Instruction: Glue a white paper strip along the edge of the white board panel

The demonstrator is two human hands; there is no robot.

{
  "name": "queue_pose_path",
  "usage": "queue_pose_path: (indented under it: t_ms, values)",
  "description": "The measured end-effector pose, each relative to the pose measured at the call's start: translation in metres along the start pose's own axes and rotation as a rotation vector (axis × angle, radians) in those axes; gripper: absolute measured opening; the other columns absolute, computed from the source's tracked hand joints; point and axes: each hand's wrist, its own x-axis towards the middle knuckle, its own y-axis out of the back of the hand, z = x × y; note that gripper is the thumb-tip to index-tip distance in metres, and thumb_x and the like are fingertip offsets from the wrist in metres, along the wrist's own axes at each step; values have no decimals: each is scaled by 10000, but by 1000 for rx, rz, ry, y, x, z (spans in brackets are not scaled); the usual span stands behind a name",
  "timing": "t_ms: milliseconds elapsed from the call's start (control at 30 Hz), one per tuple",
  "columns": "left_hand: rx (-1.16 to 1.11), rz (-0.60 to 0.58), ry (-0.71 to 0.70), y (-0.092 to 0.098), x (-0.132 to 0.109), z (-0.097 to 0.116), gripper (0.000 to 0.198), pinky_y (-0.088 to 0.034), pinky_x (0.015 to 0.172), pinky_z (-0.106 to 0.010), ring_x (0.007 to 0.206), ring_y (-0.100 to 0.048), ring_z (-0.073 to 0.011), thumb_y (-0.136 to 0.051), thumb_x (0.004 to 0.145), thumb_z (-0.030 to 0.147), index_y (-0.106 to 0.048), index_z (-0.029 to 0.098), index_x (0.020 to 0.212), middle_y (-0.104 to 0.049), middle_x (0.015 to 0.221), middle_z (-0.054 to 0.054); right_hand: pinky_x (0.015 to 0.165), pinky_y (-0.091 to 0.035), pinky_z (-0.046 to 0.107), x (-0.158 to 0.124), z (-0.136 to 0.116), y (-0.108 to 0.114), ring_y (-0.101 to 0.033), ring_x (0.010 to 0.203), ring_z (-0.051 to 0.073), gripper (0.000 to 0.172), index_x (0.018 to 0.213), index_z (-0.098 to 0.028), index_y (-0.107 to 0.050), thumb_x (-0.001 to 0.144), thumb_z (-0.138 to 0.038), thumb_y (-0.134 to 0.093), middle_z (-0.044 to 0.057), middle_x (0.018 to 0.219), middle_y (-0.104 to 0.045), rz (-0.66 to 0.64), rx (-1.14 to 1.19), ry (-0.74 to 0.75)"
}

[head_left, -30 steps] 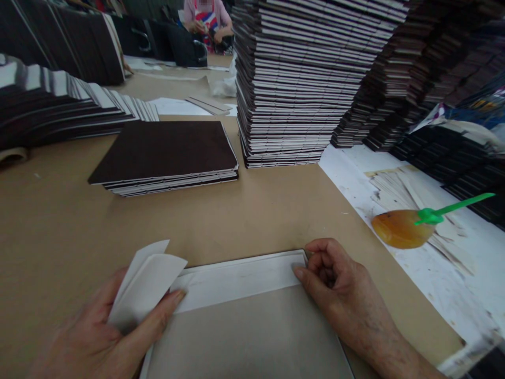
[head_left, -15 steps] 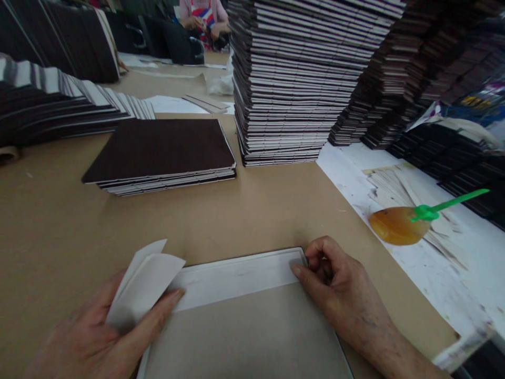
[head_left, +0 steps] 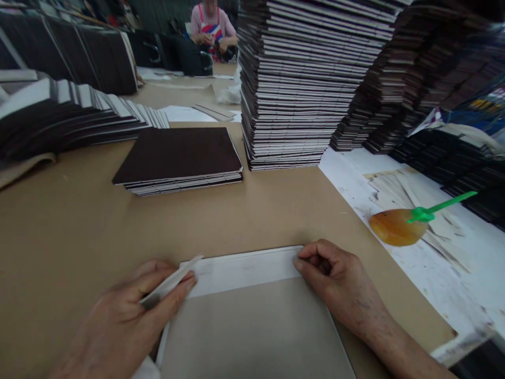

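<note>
My left hand pinches thin white paper between thumb and fingers, at the far left corner of a flat grey rectangular board with a white strip along its far edge; my right hand has thumb and curled forefinger closed at its far right corner. Beyond, on the tan tabletop, lies a low dark-brown, pale-edged stack.

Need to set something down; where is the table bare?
The brown table looks mostly bare between the short stack and the grey board, and at left between the leaning row and the left hand. It's crowded at the far side with the tall stack, and at right where scraps and an orange thing lie.
</note>
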Motion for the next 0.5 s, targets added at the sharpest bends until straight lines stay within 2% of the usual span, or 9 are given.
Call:
queue_pose_path:
  t_ms: [100, 200, 267, 367, 433, 500]
  values:
    - [-59, -97, 45, 5, 2, 8, 444, -487, 506, -239, 600, -631, -173, -579, 736, 687, -744, 275, 756, -677, 702, 8, 558, -416, 256, 0, 1, 1, -557, 584, 134, 164, 775, -203, -681, 762, -334, -584, -12, 646, -623, -10, 2, -16]
    - [-80, -156, 128, 12, 2, 15, 461, -440, 473, -238, 542, -607, -170, -603, 739, 659, -739, 244, 883, -638, 611, 14, 550, -403, 262, 0, 4, 3, -546, 573, 137, 187, 786, -198, -694, 749, -324, -562, -9, 641, -628, -14, -16, -2]
    - [-104, -185, 219, 17, 2, 17, 504, -382, 423, -236, 454, -549, -161, -626, 719, 647, -722, 216, 962, -577, 514, 31, 548, -398, 264, 1, 5, 4, -545, 575, 140, 196, 787, -195, -699, 740, -313, -549, -5, 648, -635, -13, -30, 17]
    - [-167, -225, 320, 22, 2, 18, 534, -308, 385, -233, 374, -453, -143, -673, 666, 611, -700, 180, 980, -498, 432, 54, 550, -397, 260, 4, 9, 6, -551, 585, 144, 179, 753, -196, -691, 717, -281, -538, -6, 645, -639, -7, -49, 41]
    - [-184, -216, 301, 23, 2, 17, 522, -295, 389, -233, 372, -440, -138, -679, 659, 593, -691, 175, 971, -498, 428, 56, 552, -397, 256, 4, 11, 9, -558, 589, 145, 162, 730, -199, -680, 692, -246, -529, -11, 636, -638, 28, -47, 31]
    - [-173, -177, 240, 23, 2, 16, 501, -304, 401, -237, 385, -456, -143, -654, 685, 599, -684, 178, 956, -516, 441, 49, 565, -404, 256, 1, 14, 15, -569, 602, 148, 164, 732, -201, -674, 673, -224, -523, -12, 639, -645, 118, -40, 14]
